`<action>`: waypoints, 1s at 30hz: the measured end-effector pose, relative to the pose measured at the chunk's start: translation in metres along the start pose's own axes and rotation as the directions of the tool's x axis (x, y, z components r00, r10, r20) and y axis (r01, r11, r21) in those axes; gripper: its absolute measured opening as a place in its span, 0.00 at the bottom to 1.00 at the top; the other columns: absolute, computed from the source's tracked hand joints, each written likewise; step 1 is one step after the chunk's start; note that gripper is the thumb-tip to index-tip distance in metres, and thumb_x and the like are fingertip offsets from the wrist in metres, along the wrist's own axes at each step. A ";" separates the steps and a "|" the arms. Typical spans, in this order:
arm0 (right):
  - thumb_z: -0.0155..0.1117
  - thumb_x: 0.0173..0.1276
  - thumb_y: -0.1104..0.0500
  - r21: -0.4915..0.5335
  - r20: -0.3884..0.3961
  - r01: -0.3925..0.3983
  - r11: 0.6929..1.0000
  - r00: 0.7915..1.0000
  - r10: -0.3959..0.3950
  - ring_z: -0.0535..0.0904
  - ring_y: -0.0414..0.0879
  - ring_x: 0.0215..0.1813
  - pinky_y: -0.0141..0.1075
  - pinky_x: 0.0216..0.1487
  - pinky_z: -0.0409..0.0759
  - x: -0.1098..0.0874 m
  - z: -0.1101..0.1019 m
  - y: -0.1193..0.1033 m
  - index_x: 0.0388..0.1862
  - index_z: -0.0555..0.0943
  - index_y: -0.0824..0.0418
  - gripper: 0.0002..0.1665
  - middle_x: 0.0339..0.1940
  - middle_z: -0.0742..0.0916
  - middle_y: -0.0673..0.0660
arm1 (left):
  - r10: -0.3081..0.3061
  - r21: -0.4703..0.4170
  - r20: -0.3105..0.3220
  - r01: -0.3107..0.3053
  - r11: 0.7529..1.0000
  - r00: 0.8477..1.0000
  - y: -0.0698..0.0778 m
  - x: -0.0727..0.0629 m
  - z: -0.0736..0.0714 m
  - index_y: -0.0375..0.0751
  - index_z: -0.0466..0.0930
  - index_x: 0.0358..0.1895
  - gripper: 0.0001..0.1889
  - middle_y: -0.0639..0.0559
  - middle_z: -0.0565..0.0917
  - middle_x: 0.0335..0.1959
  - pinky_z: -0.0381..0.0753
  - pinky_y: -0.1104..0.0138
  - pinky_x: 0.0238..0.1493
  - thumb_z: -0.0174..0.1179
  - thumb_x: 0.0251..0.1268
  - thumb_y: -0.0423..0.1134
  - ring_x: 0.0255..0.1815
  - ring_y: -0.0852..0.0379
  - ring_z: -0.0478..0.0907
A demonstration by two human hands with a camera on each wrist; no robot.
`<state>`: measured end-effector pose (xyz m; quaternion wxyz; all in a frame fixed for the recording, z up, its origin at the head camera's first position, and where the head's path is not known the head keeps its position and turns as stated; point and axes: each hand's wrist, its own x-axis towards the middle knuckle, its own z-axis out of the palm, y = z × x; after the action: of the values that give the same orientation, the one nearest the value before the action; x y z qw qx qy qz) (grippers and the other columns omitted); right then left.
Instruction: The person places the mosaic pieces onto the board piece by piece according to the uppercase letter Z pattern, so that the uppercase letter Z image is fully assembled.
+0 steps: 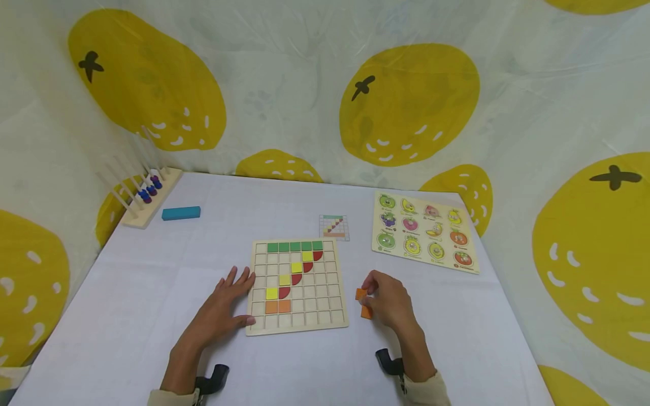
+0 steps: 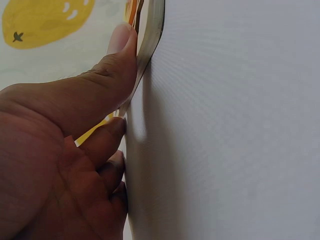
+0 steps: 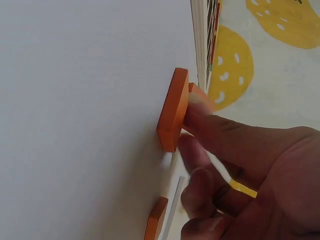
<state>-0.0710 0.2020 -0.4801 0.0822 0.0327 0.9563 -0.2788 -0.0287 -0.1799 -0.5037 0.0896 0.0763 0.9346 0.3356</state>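
Note:
A square wooden grid board [image 1: 320,316] lies on the table with green, yellow, red and orange tiles set in some cells. My left hand [image 1: 223,307] rests at its left edge, fingers spread, thumb [image 2: 122,55] touching the near corner. Right of the board, my right hand [image 1: 391,301] pinches an orange tile [image 1: 361,294] between thumb and fingers. Another orange tile [image 1: 366,312] lies close by, below the thumb. The right wrist view shows a further orange tile [image 3: 156,220] on the cloth, which the hand covers in the head view.
Behind the board lies a small pattern card [image 1: 334,227]. A fruit puzzle board [image 1: 425,232] sits at the back right. At the back left stand a pegged wooden rack [image 1: 152,197] with beads and a blue bar [image 1: 181,213]. Fruit-printed cloth hangs around the table.

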 end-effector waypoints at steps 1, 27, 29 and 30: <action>0.83 0.57 0.63 0.019 -0.002 0.003 1.000 1.000 -0.003 0.75 0.46 0.35 0.36 0.33 0.71 0.000 0.000 -0.001 0.36 0.83 0.52 0.15 0.33 0.85 0.50 | 0.001 -0.002 0.001 -0.001 1.000 1.000 0.001 0.000 0.000 0.44 0.61 0.83 0.57 0.45 0.58 0.86 0.47 0.35 0.87 0.85 0.48 0.40 0.90 0.35 0.42; 0.82 0.63 0.54 0.118 0.129 0.202 0.972 0.968 -0.216 0.77 0.40 0.33 0.33 0.34 0.74 -0.006 0.056 -0.090 0.33 0.84 0.48 0.11 0.25 0.82 0.43 | -0.014 -0.014 0.012 0.014 1.000 1.000 0.003 -0.001 -0.002 0.47 0.60 0.84 0.57 0.47 0.57 0.87 0.44 0.37 0.88 0.84 0.48 0.42 0.91 0.36 0.40; 0.82 0.63 0.54 0.093 0.127 0.196 0.976 0.970 -0.207 0.77 0.40 0.33 0.32 0.33 0.74 -0.006 0.061 -0.093 0.32 0.83 0.47 0.12 0.24 0.82 0.43 | -0.017 -0.013 0.013 0.017 1.000 1.000 0.003 -0.002 -0.002 0.48 0.60 0.84 0.57 0.48 0.57 0.87 0.44 0.37 0.88 0.84 0.49 0.42 0.91 0.36 0.39; 0.82 0.63 0.54 0.083 0.127 0.200 0.976 0.970 -0.209 0.76 0.40 0.32 0.32 0.33 0.73 -0.006 0.063 -0.095 0.32 0.83 0.47 0.12 0.24 0.81 0.43 | -0.018 -0.016 0.012 0.019 1.000 1.000 0.003 -0.002 -0.002 0.48 0.60 0.84 0.57 0.48 0.57 0.87 0.44 0.37 0.88 0.84 0.48 0.41 0.91 0.37 0.39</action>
<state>-0.0665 0.0878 -0.4813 0.1163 -0.0821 0.9365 -0.3206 -0.0271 -0.1794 -0.4998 0.0991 0.0690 0.9320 0.3417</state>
